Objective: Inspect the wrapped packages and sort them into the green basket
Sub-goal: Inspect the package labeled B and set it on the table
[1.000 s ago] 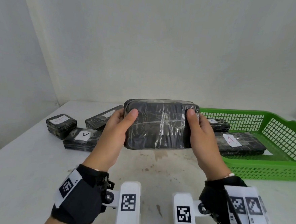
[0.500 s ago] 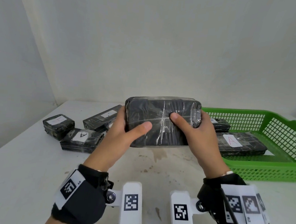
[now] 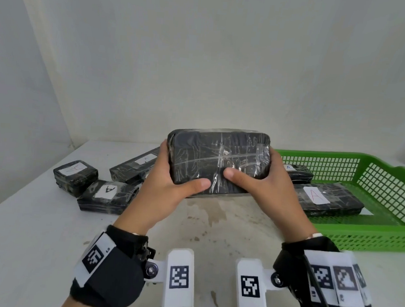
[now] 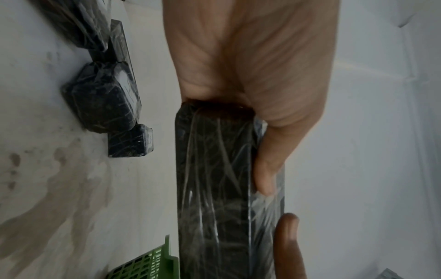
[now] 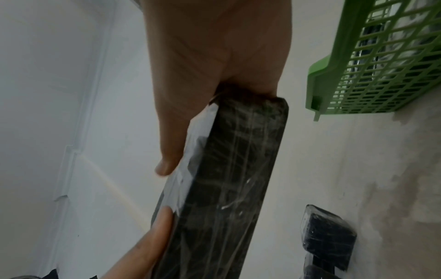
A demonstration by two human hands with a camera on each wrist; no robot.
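Note:
A black package wrapped in clear film (image 3: 220, 160) (image 4: 214, 188) (image 5: 236, 169) is held up above the white table (image 3: 24, 224), its unlabelled face toward me. My left hand (image 3: 170, 184) grips its left end with the thumb across the front, and my right hand (image 3: 261, 188) grips the right end the same way. To the right stands the green basket (image 3: 363, 236) (image 5: 381, 66) (image 4: 148, 264), which holds a long package with a white "A" label (image 3: 332, 198) and a smaller one (image 3: 298, 171) behind it.
Three labelled black packages lie on the table at the left: a small block (image 3: 75, 174), a flat one (image 3: 107, 196) and a long one (image 3: 136, 166). A pale wall rises behind the table. The tabletop near me is stained.
Both thumbs have slid from the package's upper corners to the lower middle of its front face, and the package has tipped with its top edge leaning away.

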